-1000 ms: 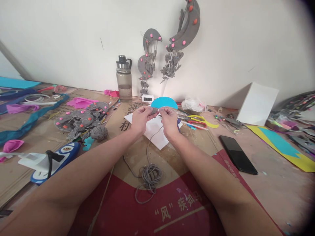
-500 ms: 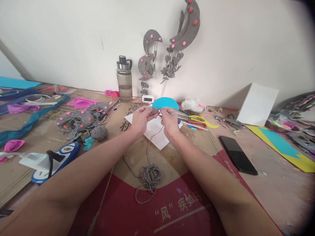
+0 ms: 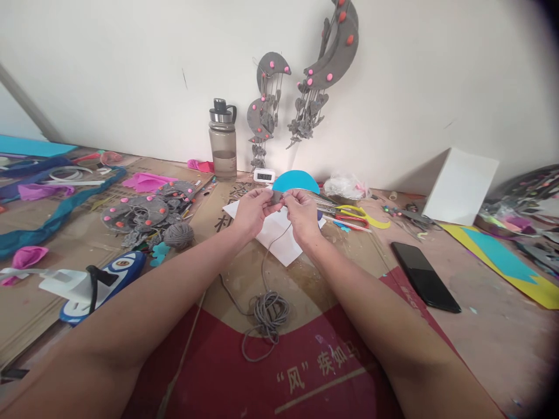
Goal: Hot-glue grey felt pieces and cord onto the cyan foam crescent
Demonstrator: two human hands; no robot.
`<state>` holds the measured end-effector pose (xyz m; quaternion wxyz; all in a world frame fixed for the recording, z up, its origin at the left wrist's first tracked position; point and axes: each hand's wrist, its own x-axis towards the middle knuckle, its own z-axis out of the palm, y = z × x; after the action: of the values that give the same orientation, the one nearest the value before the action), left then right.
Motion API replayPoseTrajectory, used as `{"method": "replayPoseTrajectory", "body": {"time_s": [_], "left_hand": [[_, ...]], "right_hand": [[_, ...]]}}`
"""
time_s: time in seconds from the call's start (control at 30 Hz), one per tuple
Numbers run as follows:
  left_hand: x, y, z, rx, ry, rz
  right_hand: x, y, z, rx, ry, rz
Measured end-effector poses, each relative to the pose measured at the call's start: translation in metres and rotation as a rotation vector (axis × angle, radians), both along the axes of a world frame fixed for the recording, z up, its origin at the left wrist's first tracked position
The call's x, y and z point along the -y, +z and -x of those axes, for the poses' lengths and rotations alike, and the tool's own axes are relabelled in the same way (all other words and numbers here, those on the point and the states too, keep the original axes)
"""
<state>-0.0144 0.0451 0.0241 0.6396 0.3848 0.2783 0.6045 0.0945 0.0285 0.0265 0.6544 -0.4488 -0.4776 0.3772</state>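
My left hand (image 3: 254,210) pinches a small grey felt piece (image 3: 276,198) between thumb and fingers above the white paper (image 3: 285,251). My right hand (image 3: 302,214) is closed at the piece's right edge, its fingertips against it. From under the right hand a grey cord (image 3: 264,270) hangs down to a loose tangle of the same cord (image 3: 271,314) on the cardboard. Whether a needle is between the right fingertips is too small to tell.
Left lie grey felt shapes with coloured dots (image 3: 135,214) and a yarn ball (image 3: 178,235). Behind stand a water bottle (image 3: 223,145), a small clock (image 3: 264,175) and a blue disc (image 3: 297,180). Scissors (image 3: 356,218) and a phone (image 3: 424,276) lie right. Grey moon hangings (image 3: 343,52) hang against the wall.
My right fingertips have moved in against the grey felt piece, closing the small gap between the hands. The view has shifted slightly; the cord tangle lies as before.
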Motion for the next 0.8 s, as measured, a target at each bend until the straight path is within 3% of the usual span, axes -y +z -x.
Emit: {"method": "replayPoseTrajectory", "body": {"time_s": [0.27,0.47,0.6,0.8], "left_hand": [[0.007,-0.004,-0.007,-0.276,0.189,-0.211],[0.009,-0.002,-0.004,-0.509,0.213,-0.247],[0.006,-0.004,-0.003,-0.475,0.189,-0.231],[0.005,-0.002,-0.002,-0.362,0.171,-0.167]], "right_hand": [[0.002,0.000,0.001,0.072,-0.045,-0.037],[0.012,0.002,0.003,0.322,-0.070,-0.158],[0.013,0.000,0.000,0.443,-0.117,-0.224],[0.008,-0.003,-0.007,0.416,-0.128,-0.249]]}}
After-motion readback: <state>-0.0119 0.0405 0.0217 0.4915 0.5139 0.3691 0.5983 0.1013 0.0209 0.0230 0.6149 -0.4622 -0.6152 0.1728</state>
